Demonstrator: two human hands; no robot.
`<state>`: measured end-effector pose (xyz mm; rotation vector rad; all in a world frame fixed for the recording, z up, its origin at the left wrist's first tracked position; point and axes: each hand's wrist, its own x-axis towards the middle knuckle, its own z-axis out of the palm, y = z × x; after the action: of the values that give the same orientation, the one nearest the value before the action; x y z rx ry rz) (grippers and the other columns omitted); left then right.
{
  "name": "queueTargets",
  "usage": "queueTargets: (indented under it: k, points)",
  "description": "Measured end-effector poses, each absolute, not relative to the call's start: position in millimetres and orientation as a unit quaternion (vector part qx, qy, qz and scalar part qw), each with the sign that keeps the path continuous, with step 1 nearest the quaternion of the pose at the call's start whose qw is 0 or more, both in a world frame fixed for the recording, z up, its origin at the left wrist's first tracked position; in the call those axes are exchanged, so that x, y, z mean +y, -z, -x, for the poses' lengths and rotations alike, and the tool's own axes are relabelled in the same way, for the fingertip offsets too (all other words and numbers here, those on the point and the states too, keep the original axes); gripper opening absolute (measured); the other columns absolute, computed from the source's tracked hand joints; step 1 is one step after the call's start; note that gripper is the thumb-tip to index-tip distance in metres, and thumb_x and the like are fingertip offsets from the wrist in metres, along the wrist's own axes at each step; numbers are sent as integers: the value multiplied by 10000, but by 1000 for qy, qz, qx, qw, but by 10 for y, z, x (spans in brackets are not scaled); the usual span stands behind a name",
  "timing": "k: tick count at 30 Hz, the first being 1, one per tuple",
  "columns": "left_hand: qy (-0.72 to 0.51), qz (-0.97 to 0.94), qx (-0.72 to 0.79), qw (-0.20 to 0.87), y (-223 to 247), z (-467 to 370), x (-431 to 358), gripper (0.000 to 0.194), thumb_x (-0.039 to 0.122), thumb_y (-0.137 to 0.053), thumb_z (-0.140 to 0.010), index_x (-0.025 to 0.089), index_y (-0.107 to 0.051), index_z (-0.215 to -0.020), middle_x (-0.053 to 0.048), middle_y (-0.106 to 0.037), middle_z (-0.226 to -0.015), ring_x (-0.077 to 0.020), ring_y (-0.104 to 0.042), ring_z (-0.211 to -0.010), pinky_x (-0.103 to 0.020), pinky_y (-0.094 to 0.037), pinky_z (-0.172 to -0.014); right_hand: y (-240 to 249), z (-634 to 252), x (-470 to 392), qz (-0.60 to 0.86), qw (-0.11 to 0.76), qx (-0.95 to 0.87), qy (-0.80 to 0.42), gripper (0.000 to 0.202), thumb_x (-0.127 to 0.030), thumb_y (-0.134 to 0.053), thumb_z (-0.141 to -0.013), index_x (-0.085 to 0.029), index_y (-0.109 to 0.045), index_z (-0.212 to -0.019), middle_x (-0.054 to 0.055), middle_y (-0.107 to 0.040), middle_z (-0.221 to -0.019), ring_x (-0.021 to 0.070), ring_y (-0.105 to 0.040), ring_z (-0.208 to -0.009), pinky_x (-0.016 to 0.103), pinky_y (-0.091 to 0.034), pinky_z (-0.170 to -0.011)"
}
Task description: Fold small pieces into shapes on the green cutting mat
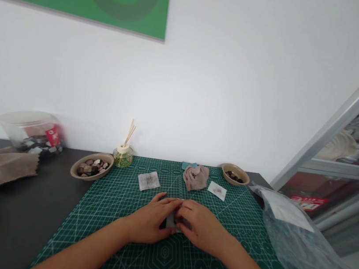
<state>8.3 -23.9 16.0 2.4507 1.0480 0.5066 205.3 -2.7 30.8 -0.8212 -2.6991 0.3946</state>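
Two bare forearms (93, 247) are reaching over the green cutting mat (102, 208) from its near side, and both hands are meeting close to its middle. Between the hands a small white sheet (170, 221) is lying on the mat, partly covered by them. On the left hand (150, 219) the thumb is standing well apart from the fingers, with its tip at the near part of this sheet, while the fingers are extending along the far part. The right hand (204, 227) is curling its fingers over the right side; whether they are pinching something, I cannot tell, because the hand is hiding it.

Beyond the hands, a brown cloth (195, 177) is lying crumpled between two other sheets, the left one (149, 181) and the right one (217, 190), both showing a dark mark. Farther left, a bowl (75, 172) is holding pebble-like pieces (93, 167), and a reed diffuser (123, 158) is standing beside it. Another bowl (244, 183) with dark pieces is resting at the far right corner. A clear plastic bag (297, 244) is covering part of the right edge.
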Motion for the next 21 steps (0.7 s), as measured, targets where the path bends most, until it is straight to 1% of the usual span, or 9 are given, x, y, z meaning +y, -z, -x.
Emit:
queueTargets:
  k: [3,6,8,10,14,19,21]
  points:
    - [-183,-884,374,211,-165,-91,-243,545,208,-600,-782,239,-416,-1294,-72,-480,-1366,-254,-414,-1272,-501,-157,-1121,-297,-2041,-35,257,151,-943,-145,111,-108,-556,-825,-170,-620,-893,60,-607,-993,188,-534,-964,306,-435,-860]
    - [-186,-884,374,211,-150,-83,-240,616,233,-608,-785,232,-356,-1347,-78,-456,-1388,-260,-401,-1283,-501,-158,-1123,-295,-2053,-25,289,151,-937,-125,131,-121,-538,-840,-160,-620,-935,73,-609,-985,200,-539,-941,326,-443,-842]
    - [-188,-883,376,210,-142,-76,-238,660,256,-606,-795,219,-305,-1381,-91,-433,-1408,-262,-385,-1295,-504,-155,-1124,-305,-2060,-22,309,148,-932,-120,119,-131,-554,-828,-154,-618,-926,73,-612,-957,203,-546,-904,333,-449,-820]
    - [-187,-883,377,209,-148,-77,-237,636,256,-597,-803,220,-319,-1374,-91,-435,-1407,-260,-384,-1297,-505,-154,-1123,-316,-2055,-29,298,144,-935,-130,102,-126,-566,-814,-160,-617,-895,64,-611,-944,195,-546,-899,323,-447,-817]
    - [-185,-883,375,211,-174,-94,-238,560,212,-593,-790,250,-400,-1313,-71,-467,-1381,-252,-410,-1277,-500,-158,-1119,-313,-2036,-45,256,149,-944,-146,136,-97,-540,-818,-172,-615,-902,64,-598,-1006,190,-522,-991,315,-429,-872]
    - [-188,-881,377,215,-159,-90,-237,648,250,-603,-794,229,-316,-1375,-98,-440,-1402,-264,-390,-1291,-506,-148,-1119,-310,-2061,-26,308,142,-933,-125,100,-121,-551,-815,-156,-608,-890,69,-600,-941,195,-537,-900,328,-447,-817]
    - [-190,-882,373,216,-155,-85,-239,633,242,-601,-794,236,-329,-1366,-92,-442,-1402,-266,-392,-1288,-509,-146,-1118,-315,-2059,-30,288,141,-937,-136,99,-110,-564,-806,-162,-605,-878,61,-600,-954,190,-535,-924,318,-439,-841]
